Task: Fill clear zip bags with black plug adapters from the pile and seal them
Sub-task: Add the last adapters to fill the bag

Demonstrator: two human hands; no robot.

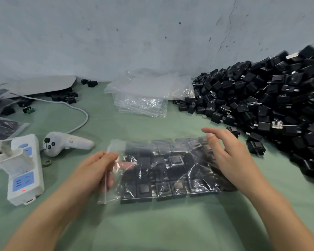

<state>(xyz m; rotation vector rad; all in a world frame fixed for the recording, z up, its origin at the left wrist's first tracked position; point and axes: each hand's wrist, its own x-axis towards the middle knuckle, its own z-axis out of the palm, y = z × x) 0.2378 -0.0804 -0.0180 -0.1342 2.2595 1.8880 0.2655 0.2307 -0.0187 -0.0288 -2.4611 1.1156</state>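
Left hand (96, 167) pinches loaded zip bag's (170, 171) floppy mouth, right hand (230, 153) spread loose over it; likely heavy, slippery, so grip zip edge.

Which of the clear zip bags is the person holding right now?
The adapter-filled bag at the front: the left hand pinches its left end. The empty bags stacked behind it lie untouched.

White power strip (26, 180), blue sockets, white charger (13, 158) plugged in: left of left hand (96, 169). White controller (65, 143): beyond it, leftward. White cable (80, 109): farther back. Green cloth (152, 223): underneath.
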